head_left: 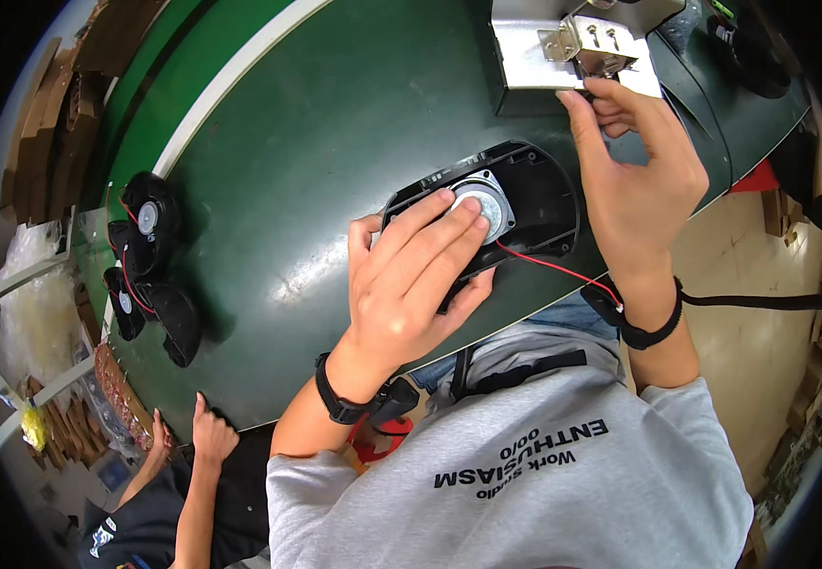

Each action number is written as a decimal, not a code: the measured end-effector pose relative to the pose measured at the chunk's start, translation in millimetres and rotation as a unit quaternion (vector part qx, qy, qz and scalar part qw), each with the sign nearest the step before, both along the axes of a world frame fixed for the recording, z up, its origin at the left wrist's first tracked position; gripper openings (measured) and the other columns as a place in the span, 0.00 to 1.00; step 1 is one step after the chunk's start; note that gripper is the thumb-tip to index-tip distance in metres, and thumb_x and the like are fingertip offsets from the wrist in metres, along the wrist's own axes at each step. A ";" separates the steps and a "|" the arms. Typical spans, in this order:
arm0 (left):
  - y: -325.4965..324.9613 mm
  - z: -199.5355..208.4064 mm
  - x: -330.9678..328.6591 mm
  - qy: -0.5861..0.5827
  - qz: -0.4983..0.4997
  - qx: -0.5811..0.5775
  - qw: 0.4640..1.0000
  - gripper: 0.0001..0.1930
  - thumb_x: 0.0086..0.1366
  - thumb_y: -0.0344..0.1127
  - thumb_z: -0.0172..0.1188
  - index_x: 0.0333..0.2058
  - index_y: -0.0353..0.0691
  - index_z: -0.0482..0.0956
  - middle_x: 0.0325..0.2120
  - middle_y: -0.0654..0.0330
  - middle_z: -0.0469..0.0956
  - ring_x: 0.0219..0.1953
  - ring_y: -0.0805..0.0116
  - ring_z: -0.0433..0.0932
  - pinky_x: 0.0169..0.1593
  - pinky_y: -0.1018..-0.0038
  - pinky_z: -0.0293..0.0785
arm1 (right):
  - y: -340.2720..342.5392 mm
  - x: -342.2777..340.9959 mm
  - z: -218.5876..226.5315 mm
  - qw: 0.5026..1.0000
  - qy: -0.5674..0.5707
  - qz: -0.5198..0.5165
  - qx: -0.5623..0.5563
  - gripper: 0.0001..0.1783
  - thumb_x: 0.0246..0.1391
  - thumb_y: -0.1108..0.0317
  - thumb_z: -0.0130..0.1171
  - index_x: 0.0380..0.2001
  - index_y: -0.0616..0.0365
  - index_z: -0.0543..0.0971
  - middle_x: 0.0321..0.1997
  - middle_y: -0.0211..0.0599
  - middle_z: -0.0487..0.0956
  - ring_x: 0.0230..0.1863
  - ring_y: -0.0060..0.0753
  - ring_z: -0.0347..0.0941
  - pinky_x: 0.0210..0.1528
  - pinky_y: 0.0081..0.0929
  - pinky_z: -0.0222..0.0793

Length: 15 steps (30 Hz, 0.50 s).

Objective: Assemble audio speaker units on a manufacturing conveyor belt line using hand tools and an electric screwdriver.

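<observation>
Nearest the lower edge: grey sweatshirt (563, 474) of the wearer, black bands on both wrists. Lower left: forearms of a second person (204, 455) at the belt edge, hands apart from the wearer's.

Left hand (411, 284): fingers extended and close together, laid flat and pressing on the speaker driver (487, 201); thumb against the near rim of the black plastic speaker housing (544, 194). Not closed around anything.

Black housing: D-shaped, open side up, lying on the green conveyor belt (335, 123) just ahead of the wearer; round silver magnet of the driver seated inside, partly covered by fingertips. Red wire (553, 267) running from the housing toward the right wrist.

Right hand (639, 171): fingers curled together, fingertips pinched on a small metal part at the silver metal fixture (572, 47); exact grip hidden behind the fingers.

Farther left: four black speaker units (146, 266) with red leads, clustered near the belt's edge. Beyond the belt: white stripe (231, 95) along its border, stacked brown cartons (51, 133), clear plastic bags (32, 294). Right side: pale floor (743, 322).
</observation>
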<state>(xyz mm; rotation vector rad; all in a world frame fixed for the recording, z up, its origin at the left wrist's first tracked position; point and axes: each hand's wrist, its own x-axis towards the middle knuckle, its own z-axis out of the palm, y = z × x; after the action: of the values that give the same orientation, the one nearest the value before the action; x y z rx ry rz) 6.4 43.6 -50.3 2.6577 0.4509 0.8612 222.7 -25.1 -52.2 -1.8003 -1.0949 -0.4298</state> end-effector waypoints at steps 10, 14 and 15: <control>5.0 6.9 2.3 0.007 0.003 -0.001 1.000 0.21 0.45 0.32 0.77 0.42 0.41 0.87 0.43 0.59 0.88 0.51 0.60 0.85 0.51 0.65 0.66 | 1.2 -2.1 -1.3 1.000 0.031 -0.006 0.000 0.12 0.49 0.74 0.77 0.37 0.58 0.85 0.28 0.31 0.84 0.26 0.25 0.78 0.31 0.21 0.73; 6.9 16.8 7.0 0.061 -0.010 -0.023 0.998 0.25 0.47 0.31 0.75 0.47 0.42 0.85 0.49 0.59 0.85 0.54 0.60 0.83 0.54 0.64 0.63 | 0.6 -1.9 -1.1 0.999 0.033 0.000 0.000 0.12 0.49 0.74 0.77 0.37 0.58 0.85 0.28 0.31 0.83 0.27 0.25 0.78 0.31 0.21 0.73; 6.3 19.1 7.8 0.086 -0.014 -0.043 0.995 0.26 0.48 0.30 0.74 0.50 0.43 0.84 0.51 0.59 0.84 0.56 0.60 0.82 0.54 0.65 0.63 | 0.5 -1.3 -2.1 1.000 0.030 -0.001 -0.001 0.12 0.49 0.73 0.77 0.37 0.58 0.85 0.29 0.31 0.83 0.27 0.25 0.78 0.31 0.22 0.73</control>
<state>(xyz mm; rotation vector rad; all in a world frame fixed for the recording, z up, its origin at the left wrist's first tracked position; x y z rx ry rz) 14.3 49.9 -31.2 2.6635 0.4795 0.5927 221.4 -24.6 -54.2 -1.8053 -1.0514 -0.3732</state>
